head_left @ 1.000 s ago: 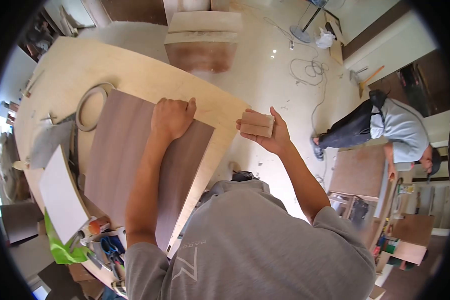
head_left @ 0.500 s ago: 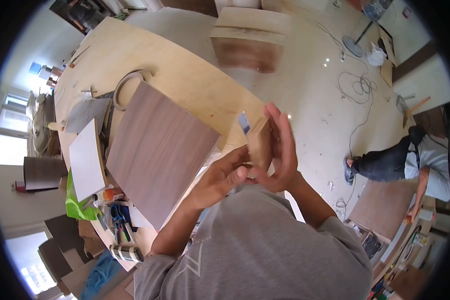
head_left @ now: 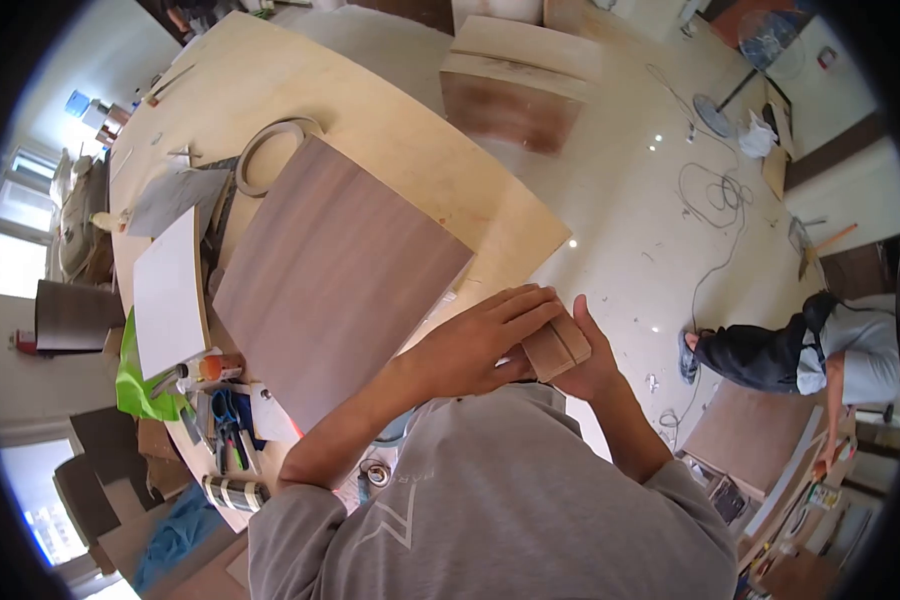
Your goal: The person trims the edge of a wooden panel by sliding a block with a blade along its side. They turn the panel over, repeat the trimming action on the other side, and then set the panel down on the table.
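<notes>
Pale, shiny floor (head_left: 630,215) all round this workshop rm, w/ a loose cable (head_left: 715,205) on the far right & a big plywood bench (head_left: 400,95) taking up the left.

Hands are together, both clamped on a small brown block (head_left: 558,352). It's just off the bench's near right edge, close to the person's chest. Left hand (head_left: 482,340) has its fingers across the block's left/top side, right hand (head_left: 594,375) backs it from the right w/ thumb up. Right fingertips are hidden btw. Prob held that way so one palm braces it while the other grips; close to the body = easier to see, imo. Dark line across the block, can't tell if groove or seam.

Dark wood-grain panel (head_left: 340,275) lies flat on the bench, prob there for easy reach. White panel (head_left: 167,295) is on its left, roll of edging tape (head_left: 253,188) by its far corner. Scissors (head_left: 226,412) etc. are bunched near left, prob so the middle stays workable.

Containers: bottle (head_left: 210,368) w/ orange on it lies by the tools, can't tell what's in it. White plastic bag (head_left: 758,137) far right, contents n/a. Boxy wooden unit (head_left: 505,115) at the far side, inside not visible.

Co-worker (head_left: 770,340) bends over stuff on the right.
</notes>
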A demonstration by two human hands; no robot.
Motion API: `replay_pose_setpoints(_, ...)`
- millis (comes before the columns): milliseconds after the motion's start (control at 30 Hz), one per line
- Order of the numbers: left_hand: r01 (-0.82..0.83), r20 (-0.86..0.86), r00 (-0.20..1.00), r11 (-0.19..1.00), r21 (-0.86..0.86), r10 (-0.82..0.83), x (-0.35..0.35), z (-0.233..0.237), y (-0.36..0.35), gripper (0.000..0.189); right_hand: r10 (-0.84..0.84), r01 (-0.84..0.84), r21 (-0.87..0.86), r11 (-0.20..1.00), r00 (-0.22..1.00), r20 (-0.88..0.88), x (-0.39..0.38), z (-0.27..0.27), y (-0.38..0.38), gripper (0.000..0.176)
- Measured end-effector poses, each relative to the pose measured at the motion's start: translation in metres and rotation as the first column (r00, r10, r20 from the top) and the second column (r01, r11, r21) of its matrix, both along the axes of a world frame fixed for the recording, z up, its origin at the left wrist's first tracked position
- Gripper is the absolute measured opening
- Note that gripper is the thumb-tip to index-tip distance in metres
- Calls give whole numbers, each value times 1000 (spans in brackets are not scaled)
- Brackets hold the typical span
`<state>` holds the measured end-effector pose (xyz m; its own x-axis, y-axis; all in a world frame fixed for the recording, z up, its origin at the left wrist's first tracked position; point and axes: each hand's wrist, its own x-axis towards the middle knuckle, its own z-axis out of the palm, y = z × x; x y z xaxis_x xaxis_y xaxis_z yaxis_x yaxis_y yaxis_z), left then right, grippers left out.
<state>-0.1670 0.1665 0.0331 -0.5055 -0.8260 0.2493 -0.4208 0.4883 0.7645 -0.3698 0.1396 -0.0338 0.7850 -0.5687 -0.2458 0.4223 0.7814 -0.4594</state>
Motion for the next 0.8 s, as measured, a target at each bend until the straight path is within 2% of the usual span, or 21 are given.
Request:
replay_pose_setpoints(67,78,24,997,994,-82,-76,8,-6,0,67,-46,37,87,996,993,105,9,7,21,75)
replay_pose_setpoints(100,88,47,995,993,-81,-85,13,-7,0,65,-183,177,112,978,982,47,18,10,32,75)
replay_pose_setpoints(200,130,92,988,989,-71,-124,24,-14,-4,58,-293,293,22,956,945,147,30,7,51,72)
replay_pose_setpoints(267,173,98,981,983,-62,-166,28,-25,-12,53,-403,400,54,915,899,171,30,2,55,70)
replay_pose_setpoints(300,185,75,981,981,-57,-180,28,-20,-14,47,-457,451,72,889,870,184,29,1,54,68)
replay_pose_setpoints(400,216,76,975,965,-151,-207,45,-11,-30,46,-586,554,209,806,796,154,30,0,46,65)
replay_pose_setpoints(433,106,125,990,949,-298,-71,59,-5,-42,40,-663,640,207,740,745,70,33,-3,43,64)
replay_pose_setpoints(467,2,151,986,897,-442,72,73,-1,-57,34,-660,632,253,732,750,37,34,-12,37,64)
replay_pose_setpoints(567,-40,330,931,943,-331,155,96,-6,-96,24,-636,601,393,696,770,-51,43,-55,15,63)
replay_pose_setpoints(667,-67,591,789,980,-190,169,91,-19,-101,38,-643,627,383,678,759,-104,73,-63,-2,65)
replay_pose_setpoints(767,-187,523,799,949,-253,296,88,-32,-115,49,-623,593,357,722,781,-37,86,-67,-22,66)
replay_pose_setpoints(800,-248,557,759,941,-230,336,87,-30,-123,51,-615,582,338,740,788,-9,90,-65,-32,66)
